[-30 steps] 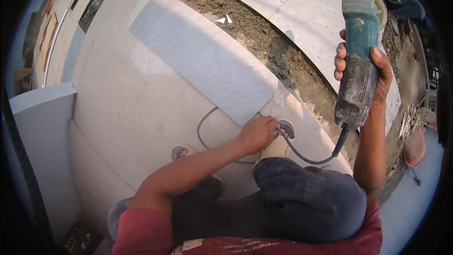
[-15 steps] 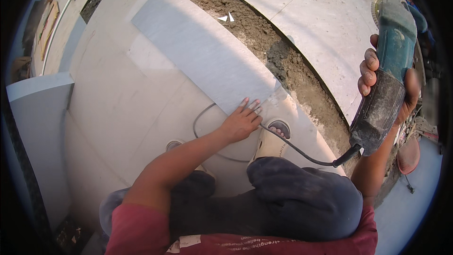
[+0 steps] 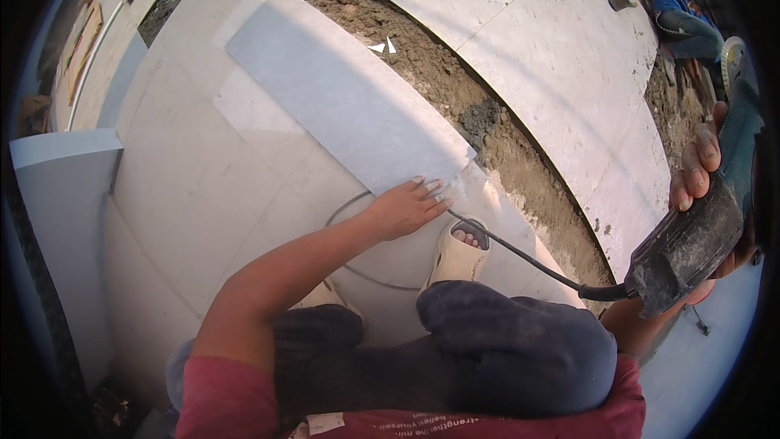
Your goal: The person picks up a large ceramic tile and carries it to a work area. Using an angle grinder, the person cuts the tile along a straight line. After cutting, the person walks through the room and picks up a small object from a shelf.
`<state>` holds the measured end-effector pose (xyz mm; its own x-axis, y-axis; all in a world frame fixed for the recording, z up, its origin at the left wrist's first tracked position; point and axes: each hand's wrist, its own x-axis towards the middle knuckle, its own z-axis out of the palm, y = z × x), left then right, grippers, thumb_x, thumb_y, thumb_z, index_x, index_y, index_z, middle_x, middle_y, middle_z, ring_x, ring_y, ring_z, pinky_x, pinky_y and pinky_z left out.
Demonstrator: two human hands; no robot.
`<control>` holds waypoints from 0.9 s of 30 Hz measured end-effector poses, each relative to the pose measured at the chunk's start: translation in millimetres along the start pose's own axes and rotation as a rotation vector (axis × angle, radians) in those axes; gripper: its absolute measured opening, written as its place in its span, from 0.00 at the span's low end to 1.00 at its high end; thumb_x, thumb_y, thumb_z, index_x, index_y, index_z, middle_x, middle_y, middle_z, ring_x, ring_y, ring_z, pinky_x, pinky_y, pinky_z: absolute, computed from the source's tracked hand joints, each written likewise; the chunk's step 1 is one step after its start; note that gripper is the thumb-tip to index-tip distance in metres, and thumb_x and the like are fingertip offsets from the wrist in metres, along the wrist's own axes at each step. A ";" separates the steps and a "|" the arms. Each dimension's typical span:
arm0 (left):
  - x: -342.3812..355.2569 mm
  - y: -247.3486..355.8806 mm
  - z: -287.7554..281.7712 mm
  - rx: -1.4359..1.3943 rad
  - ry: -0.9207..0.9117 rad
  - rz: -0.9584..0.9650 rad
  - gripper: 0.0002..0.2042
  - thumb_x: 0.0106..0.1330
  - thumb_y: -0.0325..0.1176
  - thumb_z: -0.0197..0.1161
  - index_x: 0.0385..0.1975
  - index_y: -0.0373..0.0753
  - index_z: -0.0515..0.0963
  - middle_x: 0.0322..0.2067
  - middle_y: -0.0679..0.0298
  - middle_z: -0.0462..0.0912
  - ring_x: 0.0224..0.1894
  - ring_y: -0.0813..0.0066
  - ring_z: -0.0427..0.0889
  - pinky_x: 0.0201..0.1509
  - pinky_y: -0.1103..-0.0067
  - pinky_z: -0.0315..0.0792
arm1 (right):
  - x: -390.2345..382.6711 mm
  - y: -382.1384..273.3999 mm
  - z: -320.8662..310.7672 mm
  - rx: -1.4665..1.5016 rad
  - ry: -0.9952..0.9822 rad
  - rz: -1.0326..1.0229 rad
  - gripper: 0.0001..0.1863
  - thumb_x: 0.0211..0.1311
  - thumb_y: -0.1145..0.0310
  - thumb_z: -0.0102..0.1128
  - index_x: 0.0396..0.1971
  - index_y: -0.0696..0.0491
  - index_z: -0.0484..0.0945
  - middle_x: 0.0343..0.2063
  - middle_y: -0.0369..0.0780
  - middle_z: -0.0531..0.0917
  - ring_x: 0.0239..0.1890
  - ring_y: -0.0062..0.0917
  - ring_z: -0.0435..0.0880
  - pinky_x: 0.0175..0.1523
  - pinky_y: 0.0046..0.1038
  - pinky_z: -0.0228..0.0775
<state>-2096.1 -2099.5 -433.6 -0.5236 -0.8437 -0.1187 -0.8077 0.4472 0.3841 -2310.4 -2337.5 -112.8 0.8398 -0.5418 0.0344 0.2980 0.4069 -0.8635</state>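
Note:
My right hand (image 3: pixel 700 164) is wrapped round an angle grinder (image 3: pixel 697 232), raised at the far right with its toothed disc upward. The grinder has a teal front and a dusty black rear grip. From its rear end a dark power cord (image 3: pixel 528 258) runs left, passing by my left hand. Fingers flat and slightly spread, my left hand (image 3: pixel 410 210) rests on the near end of a long pale grey tile (image 3: pixel 349 85). This tile lies on top of other light tiles. Its far end points to the upper left.
Beyond the tile runs a strip of rough mortar (image 3: pixel 479 118), with two small white chips (image 3: pixel 383 46) on it. Pale paving slabs (image 3: pixel 544 57) lie past that. A person (image 3: pixel 686 28) in blue crouches at the upper right. A grey slab (image 3: pixel 69 195) stands at left.
My right hand has carried the grinder rightward and somewhat lower, toward the picture's edge. My left hand stays on the near end of the tile.

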 end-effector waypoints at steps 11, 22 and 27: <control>-17.7 17.8 17.2 0.079 0.105 0.134 0.06 0.58 0.32 0.54 0.24 0.41 0.78 0.31 0.65 0.78 0.53 0.62 0.72 0.72 0.62 0.55 | -4.2 11.4 27.3 -0.233 0.220 0.009 0.42 0.62 0.52 0.53 0.63 0.66 0.48 0.38 0.47 0.73 0.36 0.28 0.82 0.38 0.28 0.82; -21.5 33.9 10.7 0.007 -0.054 0.133 0.07 0.56 0.31 0.54 0.21 0.41 0.77 0.26 0.67 0.74 0.41 0.68 0.75 0.69 0.64 0.58 | 22.1 43.8 20.1 0.039 0.277 0.037 0.32 0.65 0.57 0.47 0.55 0.73 0.58 0.35 0.55 0.77 0.32 0.37 0.83 0.35 0.34 0.83; -26.8 52.5 5.6 0.090 -0.029 -0.027 0.07 0.59 0.32 0.53 0.27 0.38 0.78 0.36 0.59 0.76 0.48 0.62 0.75 0.68 0.61 0.59 | 24.9 46.1 11.2 0.082 0.285 0.074 0.32 0.65 0.57 0.47 0.55 0.72 0.59 0.36 0.56 0.77 0.33 0.37 0.83 0.36 0.35 0.82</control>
<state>-2126.0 -2051.8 -415.3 -0.5081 -0.8473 -0.1548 -0.8420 0.4508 0.2965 -2270.7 -2324.0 -146.2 0.7029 -0.6883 -0.1796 0.2861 0.5047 -0.8145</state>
